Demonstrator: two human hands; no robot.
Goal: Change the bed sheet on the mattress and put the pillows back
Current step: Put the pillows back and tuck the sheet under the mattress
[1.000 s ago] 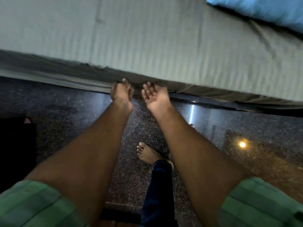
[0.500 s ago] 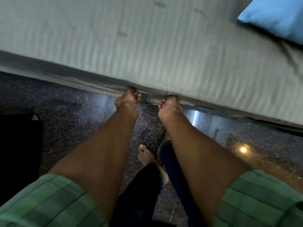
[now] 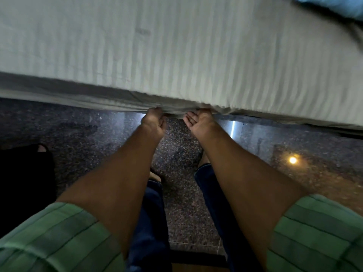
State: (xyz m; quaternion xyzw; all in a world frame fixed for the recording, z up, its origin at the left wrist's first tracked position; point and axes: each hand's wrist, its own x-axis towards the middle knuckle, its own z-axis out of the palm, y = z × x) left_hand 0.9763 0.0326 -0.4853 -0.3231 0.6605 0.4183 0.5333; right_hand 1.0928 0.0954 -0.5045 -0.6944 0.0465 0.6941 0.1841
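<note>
While you lean over the bed's near edge, both your hands meet the sheet (image 3: 176, 55) where it folds down over the side of the mattress (image 3: 59, 89). Your left hand (image 3: 154, 122) is curled, its fingers bunched round a fold of the sheet at the lower edge, gripping it. Your right hand (image 3: 198, 120) lies just beside it, palm turned up, fingers fairly straight, their tips pressed under the hanging hem; the tips themselves are hidden by the cloth, so I cannot tell whether they pinch it. The two hands are near each other but apart.

The sheet is pale grey-green with faint stripes, and it covers the whole top of the mattress in view, gathering into wrinkles right above your hands. A blue pillow (image 3: 334, 4) lies on the bed at the far right corner of the view, well apart from your hands.

Below, the floor (image 3: 78, 130) is dark speckled stone with a lamp's reflection (image 3: 293, 160) to the right. Your green striped sleeves (image 3: 59, 238) end above the elbows, and dark blue trousers (image 3: 151, 222) show between your arms.
</note>
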